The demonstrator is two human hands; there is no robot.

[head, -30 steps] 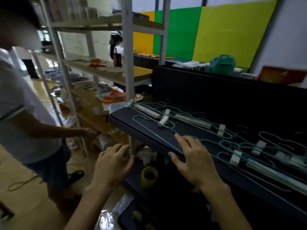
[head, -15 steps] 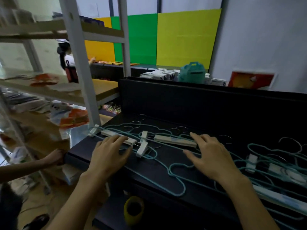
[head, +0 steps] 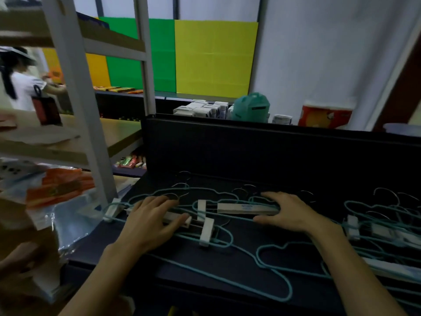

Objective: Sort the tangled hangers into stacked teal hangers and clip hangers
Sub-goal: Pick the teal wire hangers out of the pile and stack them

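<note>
Thin teal hangers lie tangled with white-barred clip hangers on a black tabletop. My left hand lies on the left clip hanger's bar, fingers over it and thumb pressed on its near side. My right hand spans the right end of a second white bar, fingers beyond it and thumb in front. A loose white clip sits between my hands. A second tangle of hangers fills the right side.
A black back panel walls the far side of the table. A white shelf rack with packaged goods stands close on the left. Behind the panel sit a teal bag and boxes. Another person stands far left.
Both hands have moved forward over the table and onto the two white bars, thumbs closing against them. The view has swung right and come closer.
</note>
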